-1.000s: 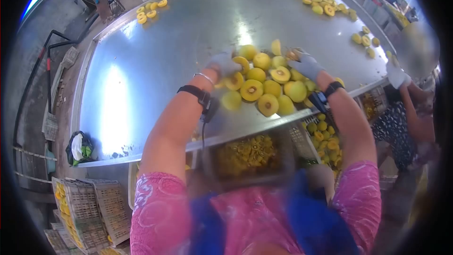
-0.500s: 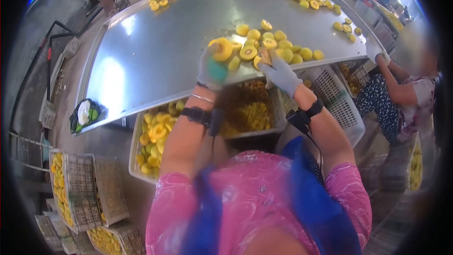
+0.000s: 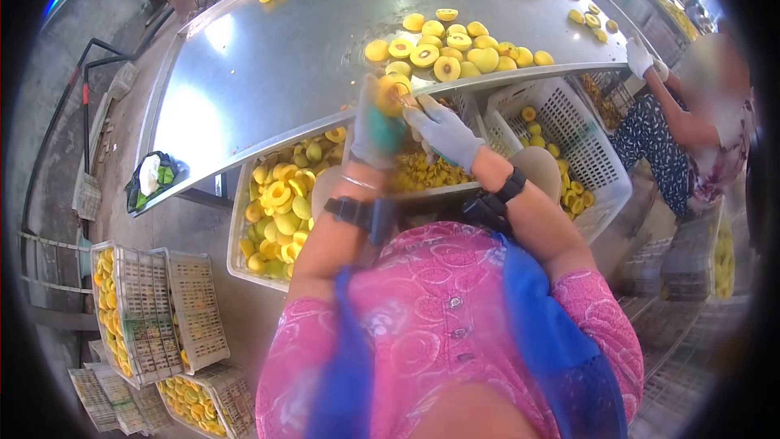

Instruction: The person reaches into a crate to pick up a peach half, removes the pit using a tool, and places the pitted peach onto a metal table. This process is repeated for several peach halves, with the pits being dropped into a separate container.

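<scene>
My left hand (image 3: pixel 376 134), in a grey-and-green glove and smeared by motion, is closed around a yellow peach half (image 3: pixel 392 96) just off the table's front edge. My right hand (image 3: pixel 445 132), in a light grey glove, pinches a small tool (image 3: pixel 405 102) whose tip touches the peach half's cut face; its exact kind is too blurred to tell. Beyond both hands lies a pile of halved peaches (image 3: pixel 447 68) on the metal table (image 3: pixel 276 89), some with stones showing. Under my hands stands a crate of small yellow-brown pieces (image 3: pixel 431 172).
A crate of peach halves (image 3: pixel 280 219) is at my left knee, and a white crate (image 3: pixel 597 171) with some halves at my right. Stacked crates (image 3: pixel 146 309) stand on the floor at left. A co-worker (image 3: pixel 691 130) sits at right. A black bag (image 3: pixel 150 179) lies on the table corner.
Both hands have drawn back from the pile toward my body, the left still with a peach half. The right hand's tool now meets that half. More of the pile shows.
</scene>
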`<state>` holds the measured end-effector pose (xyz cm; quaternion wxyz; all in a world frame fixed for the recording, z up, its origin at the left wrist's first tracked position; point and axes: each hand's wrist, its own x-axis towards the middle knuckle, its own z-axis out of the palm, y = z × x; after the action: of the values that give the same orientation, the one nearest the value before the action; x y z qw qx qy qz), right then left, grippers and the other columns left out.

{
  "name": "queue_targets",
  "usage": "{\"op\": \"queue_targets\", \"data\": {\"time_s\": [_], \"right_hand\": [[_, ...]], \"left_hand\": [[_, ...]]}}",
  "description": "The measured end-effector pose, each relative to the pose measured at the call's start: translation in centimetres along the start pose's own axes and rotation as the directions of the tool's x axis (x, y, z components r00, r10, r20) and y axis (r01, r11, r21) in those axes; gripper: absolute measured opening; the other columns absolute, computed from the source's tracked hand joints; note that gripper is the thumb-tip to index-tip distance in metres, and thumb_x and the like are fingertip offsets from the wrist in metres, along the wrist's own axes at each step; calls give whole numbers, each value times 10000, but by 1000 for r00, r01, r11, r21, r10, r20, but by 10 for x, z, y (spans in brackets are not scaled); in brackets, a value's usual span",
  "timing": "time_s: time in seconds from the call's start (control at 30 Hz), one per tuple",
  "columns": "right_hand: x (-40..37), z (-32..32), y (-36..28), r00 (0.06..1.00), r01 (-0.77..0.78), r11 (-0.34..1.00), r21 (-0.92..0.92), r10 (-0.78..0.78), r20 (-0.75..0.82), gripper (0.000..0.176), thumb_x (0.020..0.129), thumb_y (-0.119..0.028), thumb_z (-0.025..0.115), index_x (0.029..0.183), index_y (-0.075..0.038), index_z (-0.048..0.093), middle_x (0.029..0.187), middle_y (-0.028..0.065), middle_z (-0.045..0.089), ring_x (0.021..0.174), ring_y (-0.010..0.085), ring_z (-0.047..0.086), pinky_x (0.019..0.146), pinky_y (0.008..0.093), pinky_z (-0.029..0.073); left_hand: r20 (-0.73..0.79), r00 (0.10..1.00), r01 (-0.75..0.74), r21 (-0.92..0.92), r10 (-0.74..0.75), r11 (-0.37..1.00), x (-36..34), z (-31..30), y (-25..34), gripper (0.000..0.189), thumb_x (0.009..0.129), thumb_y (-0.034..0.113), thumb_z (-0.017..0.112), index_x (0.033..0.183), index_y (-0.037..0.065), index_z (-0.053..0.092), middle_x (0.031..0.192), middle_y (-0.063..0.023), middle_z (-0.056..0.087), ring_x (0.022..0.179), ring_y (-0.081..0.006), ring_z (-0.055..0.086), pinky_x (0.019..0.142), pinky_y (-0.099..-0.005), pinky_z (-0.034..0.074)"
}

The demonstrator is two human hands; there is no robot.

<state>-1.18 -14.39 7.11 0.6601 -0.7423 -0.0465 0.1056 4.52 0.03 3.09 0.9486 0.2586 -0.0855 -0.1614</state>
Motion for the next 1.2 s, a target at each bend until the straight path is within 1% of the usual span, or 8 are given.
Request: {"op": "queue_targets", "data": {"time_s": [0.13, 0.27, 0.47, 0.6, 0.7, 0.87, 1.03, 1.2], "right_hand": [[0, 2, 5, 1000, 15, 992, -124, -16, -10, 391, 1002, -354, 528, 1150, 8, 524, 885, 200, 640, 715, 316, 656, 607, 417, 530], [4, 11, 24, 992, 89, 958, -272, -109, -61, 424, 1005, -358, 511, 1167, 34, 513, 1032, 324, 644, 981, 476, 623, 841, 504, 490], [-1, 16, 29, 991, 128, 925, -357, -137, 1, 454, 1012, -353, 500, 1239, 40, 507, 1099, 342, 636, 1048, 505, 602, 897, 509, 471], [9, 18, 61, 962, 274, 922, -272, -268, 59, 459, 1019, -365, 502, 1271, 18, 500, 990, 250, 671, 891, 416, 658, 753, 474, 527], [-17, 19, 15, 981, -137, 990, -14, 138, 133, 393, 1026, -391, 510, 1196, -38, 544, 834, 90, 615, 641, 220, 599, 499, 364, 484], [-21, 12, 24, 874, -428, 823, 375, 270, 404, 354, 1038, -475, 507, 1061, -125, 552, 649, -67, 416, 422, 33, 325, 333, 221, 256], [-10, 11, 52, 661, -691, 425, 584, 44, 749, 323, 1064, -437, 473, 973, -132, 530, 600, -107, 346, 374, 12, 257, 301, 204, 201], [-5, 19, 56, 586, -763, 265, 589, -100, 804, 300, 1088, -382, 423, 999, -113, 521, 595, -90, 337, 369, 9, 259, 280, 197, 191]], "left_hand": [[-74, 997, 14, -131, -24, 991, -6, 6, -3, 451, 1032, 470, 527, 1292, 101, 531, 1205, -101, 634, 1087, -253, 609, 961, -406, 505], [-115, 987, -116, -31, 112, 993, -9, 5, -12, 428, 1027, 462, 542, 1229, 84, 556, 1132, -93, 650, 1030, -242, 625, 908, -391, 526], [-218, 951, -203, 91, 219, 975, -10, 9, -15, 441, 1024, 471, 542, 1152, 51, 576, 1067, -101, 652, 959, -231, 639, 831, -369, 549], [-219, 966, -100, 183, 140, 978, -15, 9, -4, 454, 1039, 453, 506, 1135, 21, 609, 983, -89, 653, 873, -195, 633, 784, -329, 534], [-214, 960, -88, 385, 181, 919, -15, 4, -2, 449, 1053, 415, 473, 1052, 6, 658, 888, -75, 666, 793, -174, 631, 737, -302, 520], [-89, 959, -134, 696, 270, 705, -21, 6, 3, 498, 1053, 386, 458, 889, -14, 704, 801, -71, 696, 722, -136, 643, 683, -278, 506], [-42, 981, -121, 632, 190, 766, -25, -7, 3, 520, 1054, 397, 461, 895, -26, 719, 785, -76, 700, 721, -134, 643, 680, -281, 512], [-94, 990, -60, 405, 107, 912, -31, -1, 14, 555, 1052, 460, 456, 960, -37, 685, 841, -120, 700, 752, -184, 664, 696, -295, 542]]}}
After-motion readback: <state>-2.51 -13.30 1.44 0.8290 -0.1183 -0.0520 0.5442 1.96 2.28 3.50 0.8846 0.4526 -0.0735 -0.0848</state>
